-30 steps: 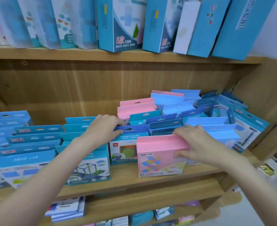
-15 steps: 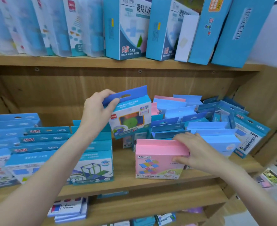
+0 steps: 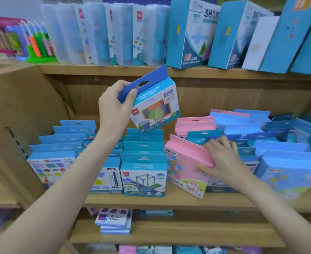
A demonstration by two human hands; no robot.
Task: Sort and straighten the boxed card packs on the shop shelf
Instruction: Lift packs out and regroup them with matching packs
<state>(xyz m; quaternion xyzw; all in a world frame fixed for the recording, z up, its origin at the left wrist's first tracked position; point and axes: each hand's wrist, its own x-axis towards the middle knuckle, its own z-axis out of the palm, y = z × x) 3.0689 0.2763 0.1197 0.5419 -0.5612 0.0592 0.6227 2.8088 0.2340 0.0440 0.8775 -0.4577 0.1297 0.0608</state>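
While the left hand [image 3: 114, 109] holds the dark-blue-tabbed pack [image 3: 153, 105] aloft, we see its thumb and fingers pinching the hanger tab at its left end, so the box hangs tilted, its low corner just above the teal row [image 3: 143, 149] beneath the fingers. The right hand [image 3: 222, 158] grips the front pink pack [image 3: 185, 165]: fingers curled over its top edge, thumb pressed on its face, the pack leaning and skewed on the shelf board [image 3: 169, 200]. We judge the step in hand to be re-filing the lifted pack among its like. To do it well, we would first square the pack, since a pinch at one end of a thin tab lets it swing; a second finger under the box body would steady it. We would lower it tab-up, behind packs of matching colour to the right of the fingers, where dark-blue tabs [image 3: 222, 137] show. Meanwhile the right hand should keep the pink pack from toppling forward.
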